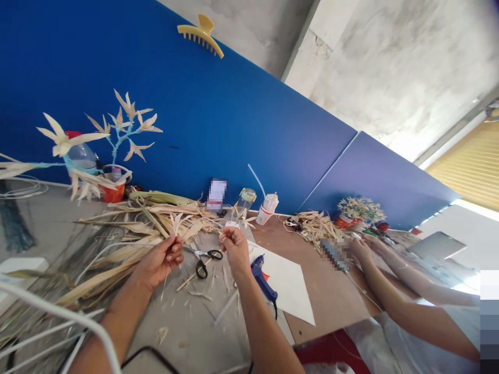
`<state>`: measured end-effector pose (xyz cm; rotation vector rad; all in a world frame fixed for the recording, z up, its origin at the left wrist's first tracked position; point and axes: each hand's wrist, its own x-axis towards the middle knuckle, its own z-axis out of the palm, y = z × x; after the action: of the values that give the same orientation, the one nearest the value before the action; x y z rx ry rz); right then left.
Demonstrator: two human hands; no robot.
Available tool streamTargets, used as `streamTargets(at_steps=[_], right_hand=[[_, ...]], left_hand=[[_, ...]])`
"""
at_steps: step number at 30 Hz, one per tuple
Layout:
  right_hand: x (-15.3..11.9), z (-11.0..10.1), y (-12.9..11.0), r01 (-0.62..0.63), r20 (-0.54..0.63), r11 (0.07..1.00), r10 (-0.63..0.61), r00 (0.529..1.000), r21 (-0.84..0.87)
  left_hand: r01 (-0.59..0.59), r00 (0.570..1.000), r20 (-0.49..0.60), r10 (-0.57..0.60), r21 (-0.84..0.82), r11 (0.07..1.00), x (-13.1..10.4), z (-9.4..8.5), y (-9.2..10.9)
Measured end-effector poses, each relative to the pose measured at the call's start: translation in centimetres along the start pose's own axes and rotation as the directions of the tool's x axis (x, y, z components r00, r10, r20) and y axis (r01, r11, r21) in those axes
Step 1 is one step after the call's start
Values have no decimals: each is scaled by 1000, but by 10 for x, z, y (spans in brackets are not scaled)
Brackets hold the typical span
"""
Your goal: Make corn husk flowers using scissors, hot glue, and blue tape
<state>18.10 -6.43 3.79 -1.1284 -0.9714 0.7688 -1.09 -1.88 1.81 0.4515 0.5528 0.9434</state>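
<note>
My left hand (166,255) is closed round the base of a small pale husk flower (177,224), whose petals point up. A thin stem hangs below that hand. To its right, my right hand (234,243) is pinched; what lies between its fingertips is too small to make out. Black-handled scissors (201,258) lie between the two hands, by a thin stick (194,275). A blue glue gun (263,280) rests on white paper (294,291) right of my right forearm.
Dried husks (117,254) heap on the left. Finished husk flowers (125,124) stand in a red pot (114,193) at the back left. A bottle (244,202) and a cup (266,209) stand behind my right hand. Another person's hands (362,246) work at the right.
</note>
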Motion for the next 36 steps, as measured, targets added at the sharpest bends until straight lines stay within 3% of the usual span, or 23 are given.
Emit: streamTargets(at_steps=[6, 12, 17, 24, 26, 29, 32, 36], right_hand=[[9, 4, 1, -6, 28, 962, 15, 1000, -273], [31, 19, 24, 114, 64, 777, -95, 993, -619], [47, 33, 45, 99, 92, 665, -47, 995, -741], [46, 35, 49, 143, 112, 716, -91, 989, -683], [40, 36, 43, 148, 160, 786, -63, 985, -600], [28, 42, 30, 56, 213, 916, 33, 976, -396], [17, 48, 16, 61, 156, 970, -25, 987, -235], [7, 49, 8, 130, 15, 967, -130, 991, -217]], left_hand=[[-6, 1000, 14, 6, -9, 1000, 1, -2, -1], [5, 1000, 5, -5, 13, 1000, 2, -1, -4], [2, 1000, 9, -2, 28, 1000, 4, -3, -8], [-5, 1000, 5, 5, 43, 999, 2, -1, -8], [-7, 1000, 4, 6, 53, 999, 2, -1, -8], [-13, 1000, 8, 12, 85, 996, 2, 0, -11], [-26, 1000, -7, 28, 166, 986, 2, 3, -16], [-27, 995, -86, 57, 319, 948, 1, 7, -24]])
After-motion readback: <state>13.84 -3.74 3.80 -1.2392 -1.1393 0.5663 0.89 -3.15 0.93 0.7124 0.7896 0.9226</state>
